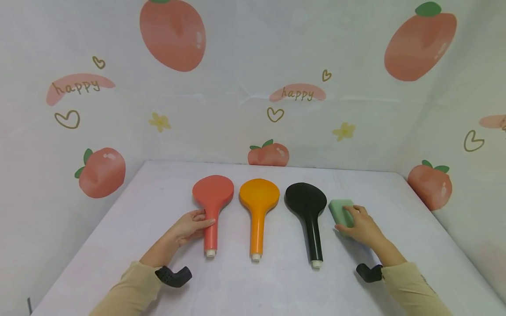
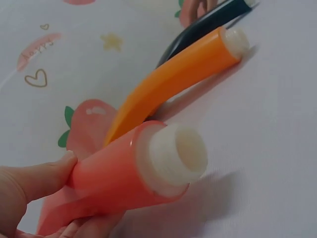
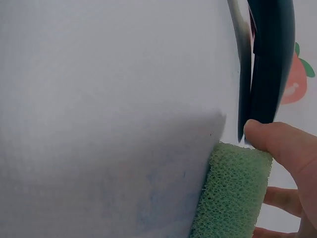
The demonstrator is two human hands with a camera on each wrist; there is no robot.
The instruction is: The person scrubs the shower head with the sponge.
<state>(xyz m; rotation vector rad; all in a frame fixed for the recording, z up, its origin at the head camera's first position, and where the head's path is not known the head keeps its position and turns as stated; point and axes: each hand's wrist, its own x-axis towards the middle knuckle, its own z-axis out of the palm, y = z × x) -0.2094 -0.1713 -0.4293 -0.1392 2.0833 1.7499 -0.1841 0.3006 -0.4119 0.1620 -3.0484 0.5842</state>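
Observation:
My left hand [image 1: 190, 227] grips the handle of a red handheld shower head [image 1: 213, 192], thumb on top and fingers round the side. In the left wrist view the white connector [image 2: 173, 151] at the handle's end faces the camera. My right hand [image 1: 366, 228] holds a light green sponge [image 1: 338, 210] between thumb and fingers, at the right of the row. The sponge's porous side [image 3: 233, 193] shows in the right wrist view; part of it lies under the hand. Between the hands lie an orange shower head [image 1: 258, 195] and a black one [image 1: 305, 199].
The white-covered table [image 1: 253, 294] carries the shower heads in a row, handles toward me. A white cloth with fruit prints [image 1: 237, 114] stands behind and at both sides. Black wrist devices [image 1: 174, 277] jut inward from both sleeves.

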